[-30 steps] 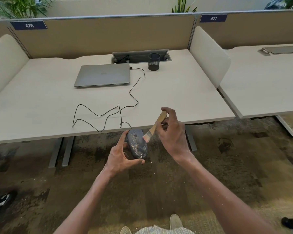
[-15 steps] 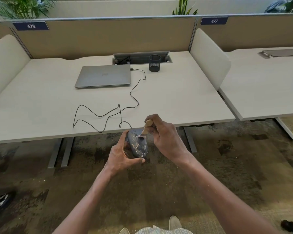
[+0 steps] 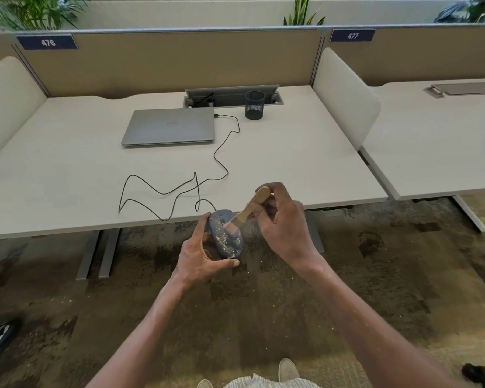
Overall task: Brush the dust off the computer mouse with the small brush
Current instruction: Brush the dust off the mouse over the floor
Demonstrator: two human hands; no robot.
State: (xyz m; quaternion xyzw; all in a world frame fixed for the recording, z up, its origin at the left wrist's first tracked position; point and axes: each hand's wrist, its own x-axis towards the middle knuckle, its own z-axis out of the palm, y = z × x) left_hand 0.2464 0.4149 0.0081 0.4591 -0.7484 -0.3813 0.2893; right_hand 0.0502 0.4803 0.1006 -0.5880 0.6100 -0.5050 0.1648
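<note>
Computer mouse (image 3: 226,236) gripped in left hand (image 3: 199,256), brush (image 3: 245,212) pinched in right hand (image 3: 284,228).

Pale desk (image 3: 277,163) across mid-frame, bearing closed laptop (image 3: 170,126) upper centre, mesh pen cup (image 3: 254,105) right of it, looped black cable (image 3: 179,189) nearer.

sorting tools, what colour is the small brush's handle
Light tan wood, on the small wooden-handled brush, head view.

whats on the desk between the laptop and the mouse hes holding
In the head view, only the mouse's black cable lies looped on the bare desk between the closed laptop and the mouse held off the front edge.
</note>
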